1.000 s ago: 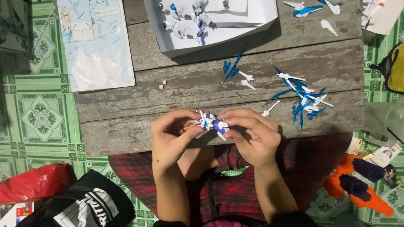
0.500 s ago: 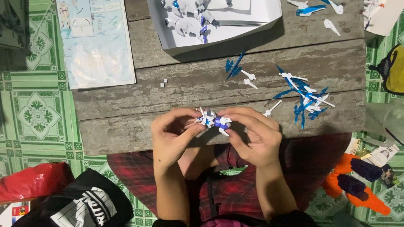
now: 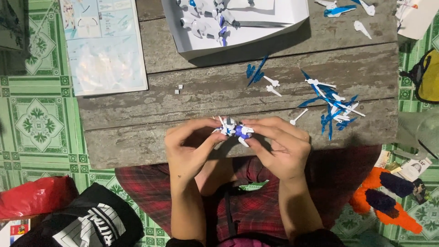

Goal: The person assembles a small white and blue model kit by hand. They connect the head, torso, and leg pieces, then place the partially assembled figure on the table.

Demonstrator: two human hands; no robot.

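Observation:
A small white and blue plastic model piece [image 3: 234,130] is held between both hands over the near edge of a weathered wooden board [image 3: 192,100]. My left hand [image 3: 190,148] pinches its left side with thumb and fingers. My right hand [image 3: 279,146] grips its right side, fingers curled over it. Loose blue and white model parts [image 3: 331,103] lie on the board just right of my hands. A few more blue and white bits [image 3: 261,77] lie above them.
An open white box [image 3: 238,23] holding several model parts sits at the board's far edge. An instruction sheet [image 3: 103,43] lies at the upper left. Red bag [image 3: 32,201] and black bag [image 3: 87,219] lie lower left; an orange and dark plush toy [image 3: 388,196] lower right.
Both hands stay on the model piece, with only slight shifts of the fingers. The view has drifted a little.

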